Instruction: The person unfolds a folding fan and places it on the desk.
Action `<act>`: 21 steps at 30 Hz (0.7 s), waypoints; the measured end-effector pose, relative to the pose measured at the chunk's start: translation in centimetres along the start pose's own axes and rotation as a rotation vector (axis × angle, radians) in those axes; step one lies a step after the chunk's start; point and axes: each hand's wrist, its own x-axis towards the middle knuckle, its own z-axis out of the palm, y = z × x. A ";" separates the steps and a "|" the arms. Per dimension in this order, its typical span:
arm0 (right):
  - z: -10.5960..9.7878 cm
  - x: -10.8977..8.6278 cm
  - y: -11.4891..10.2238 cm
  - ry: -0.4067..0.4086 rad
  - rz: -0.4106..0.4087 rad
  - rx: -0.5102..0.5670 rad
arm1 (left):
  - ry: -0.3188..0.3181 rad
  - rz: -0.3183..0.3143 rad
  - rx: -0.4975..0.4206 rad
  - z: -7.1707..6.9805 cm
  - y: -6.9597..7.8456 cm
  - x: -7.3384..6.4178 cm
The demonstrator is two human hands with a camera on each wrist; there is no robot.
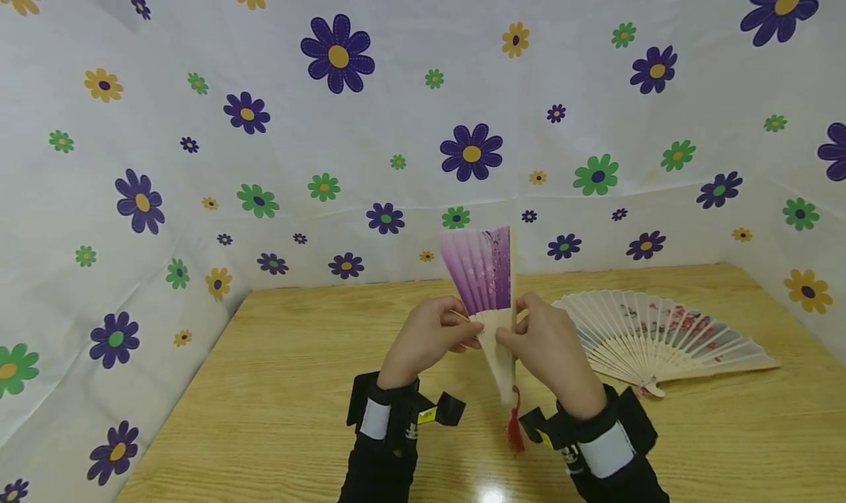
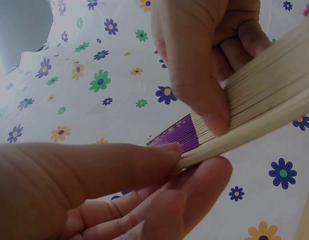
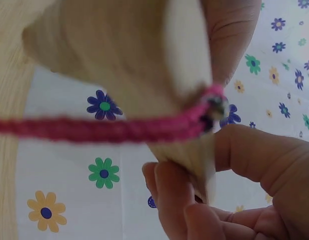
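Note:
A purple folding fan (image 1: pixel 479 272) with pale wooden ribs is held upright and partly spread, between both hands above the table. My left hand (image 1: pixel 429 334) pinches the ribs' left side between thumb and fingers. On the other side, my right hand (image 1: pixel 545 341) pinches the outer rib. From the fan's lower end hangs a red tassel (image 1: pixel 515 429); its pinkish cord (image 3: pixel 119 129) crosses the right wrist view, attached near a small metal rivet. In the left wrist view the ribs (image 2: pixel 274 80) lie close together, with a strip of purple cloth (image 2: pixel 179 135) beside the thumb.
An open white fan (image 1: pixel 661 341) with red blossoms lies on the wooden table (image 1: pixel 284 385), right of the right hand. Behind and beside the table hangs a white cloth (image 1: pixel 396 121) printed with flowers.

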 end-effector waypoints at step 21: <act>-0.8 0.3 0.6 0.005 0.050 -0.005 | -0.007 0.013 0.015 -0.2 0.4 -0.4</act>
